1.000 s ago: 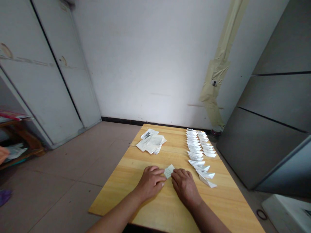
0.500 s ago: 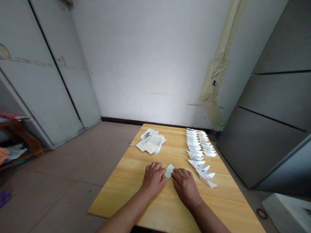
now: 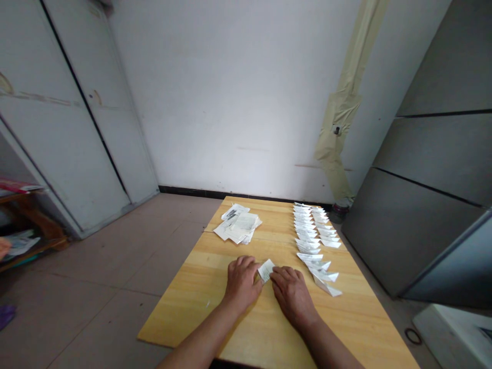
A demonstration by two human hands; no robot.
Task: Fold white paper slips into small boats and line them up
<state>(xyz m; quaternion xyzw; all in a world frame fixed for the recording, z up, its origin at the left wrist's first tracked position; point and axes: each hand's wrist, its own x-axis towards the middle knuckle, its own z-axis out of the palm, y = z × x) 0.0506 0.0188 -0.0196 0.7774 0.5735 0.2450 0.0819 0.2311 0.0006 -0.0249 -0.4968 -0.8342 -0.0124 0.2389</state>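
Note:
A small folded piece of printed paper (image 3: 266, 269) lies on the wooden table between my hands, turned corner-up like a diamond. My left hand (image 3: 243, 279) grips its left edge, fingers curled and thumb near the lower corner. On the opposite side, my right hand (image 3: 292, 293) has its fingertips closed on the right edge, back of the hand upward. Part of the paper's edges is hidden under the fingers. To the right stand rows of folded white paper pieces (image 3: 306, 237) with pointed ends. Beyond my left hand is a loose pile of printed paper sheets (image 3: 240, 225).
The wooden table (image 3: 184, 307) reaches almost to the white wall. Grey panelled furniture (image 3: 434, 195) stands at the right, with a white box (image 3: 453, 333) on the floor. A white cabinet (image 3: 57, 128) and a wooden shelf (image 3: 54, 238) are at the left.
The folded paper has shifted slightly left and more of its upper face shows. My left hand has moved a little; my right hand stays almost in place.

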